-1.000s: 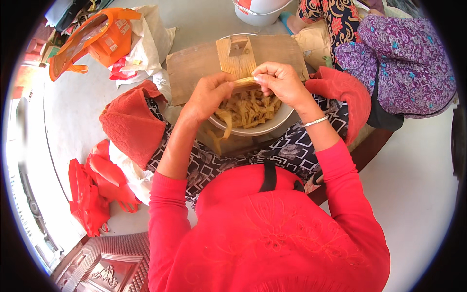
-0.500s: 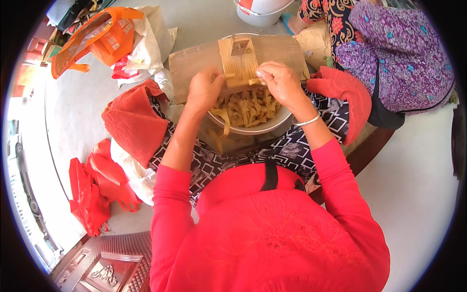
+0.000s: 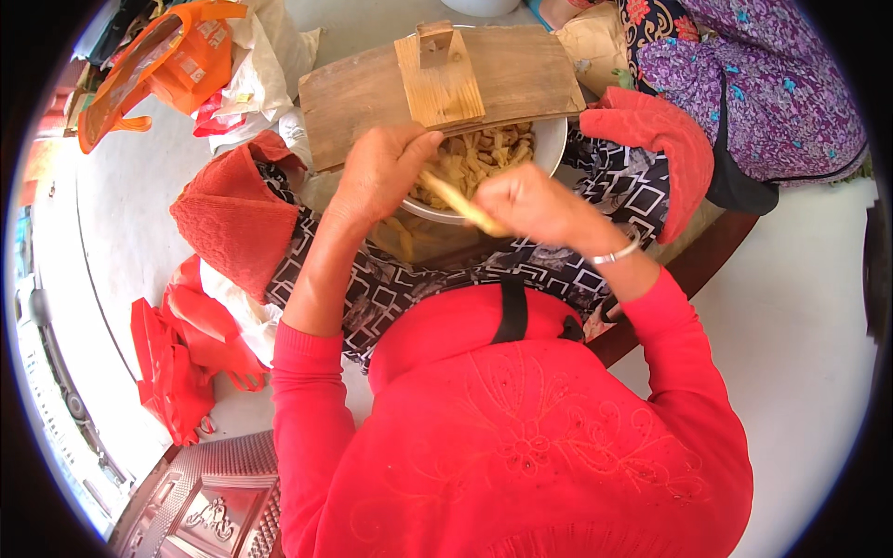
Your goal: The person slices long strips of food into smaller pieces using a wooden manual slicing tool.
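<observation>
A wooden board (image 3: 344, 104) lies across a pale round basin (image 3: 555, 149) in front of me. On the board sits a lighter wooden block (image 3: 442, 88) with a raised notched piece at its far end. Yellowish-brown strips (image 3: 484, 153) fill the basin under the near edge. My left hand (image 3: 377, 175) is closed at the board's near edge, thumb toward the block; what its fingers hold is hidden. Closer to me, my right hand (image 3: 535, 205), blurred by motion, is closed on a yellowish strip (image 3: 465, 205) that slants up toward my left hand.
Red cloths (image 3: 237, 200) cover my knees. An orange bag (image 3: 191, 70) and a white sack (image 3: 270, 56) stand far left, with a red bag (image 3: 177, 363) nearer. Another person in purple floral clothing (image 3: 744, 102) sits at the far right, beside a pale sack (image 3: 595, 56).
My right hand has come away from the block toward me, and a longer strip now shows at it. My left hand has turned and sits closer to the block. The view has shifted a little.
</observation>
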The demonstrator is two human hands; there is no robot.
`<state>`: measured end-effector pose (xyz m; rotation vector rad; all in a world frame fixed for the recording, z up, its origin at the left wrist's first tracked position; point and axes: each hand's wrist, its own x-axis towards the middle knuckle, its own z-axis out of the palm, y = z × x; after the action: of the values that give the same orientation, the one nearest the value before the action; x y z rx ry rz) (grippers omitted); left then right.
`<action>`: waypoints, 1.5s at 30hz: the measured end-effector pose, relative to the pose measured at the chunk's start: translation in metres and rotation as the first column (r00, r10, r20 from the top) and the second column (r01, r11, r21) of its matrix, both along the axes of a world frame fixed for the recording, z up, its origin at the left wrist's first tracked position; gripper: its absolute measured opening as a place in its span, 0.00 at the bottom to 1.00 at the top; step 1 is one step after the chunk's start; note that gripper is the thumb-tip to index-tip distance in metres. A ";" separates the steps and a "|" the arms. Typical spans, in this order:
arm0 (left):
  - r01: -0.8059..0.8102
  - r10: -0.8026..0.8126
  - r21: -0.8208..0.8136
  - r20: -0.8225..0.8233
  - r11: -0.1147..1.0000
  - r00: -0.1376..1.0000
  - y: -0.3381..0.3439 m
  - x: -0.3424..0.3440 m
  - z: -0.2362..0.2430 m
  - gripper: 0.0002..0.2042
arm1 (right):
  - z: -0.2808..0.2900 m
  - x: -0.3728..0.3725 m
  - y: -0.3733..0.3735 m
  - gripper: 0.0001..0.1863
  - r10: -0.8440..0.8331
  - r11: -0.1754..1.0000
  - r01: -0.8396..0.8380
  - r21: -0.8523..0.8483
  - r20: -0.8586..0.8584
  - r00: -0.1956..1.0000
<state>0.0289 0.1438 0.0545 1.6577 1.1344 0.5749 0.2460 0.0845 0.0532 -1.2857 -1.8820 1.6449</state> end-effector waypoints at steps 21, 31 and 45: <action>0.074 0.047 0.525 -0.213 0.848 0.976 -0.043 0.028 -0.004 0.10 | -0.020 -0.007 0.005 0.19 -0.315 0.941 0.323 0.096 -0.096 0.944; 0.074 -0.061 0.251 -0.061 0.965 0.996 -0.041 0.030 0.001 0.17 | -0.046 -0.021 -0.003 0.08 -0.415 0.824 0.444 0.352 -0.159 0.896; 0.077 0.227 -0.570 0.443 0.818 0.868 -0.077 -0.011 -0.040 0.13 | -0.051 -0.029 -0.012 0.04 -0.585 0.629 0.772 0.090 -0.599 0.546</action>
<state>0.0174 0.0671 0.0140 0.8676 0.8720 0.5914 0.2174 0.0728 0.0020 -1.0679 -1.0288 1.0052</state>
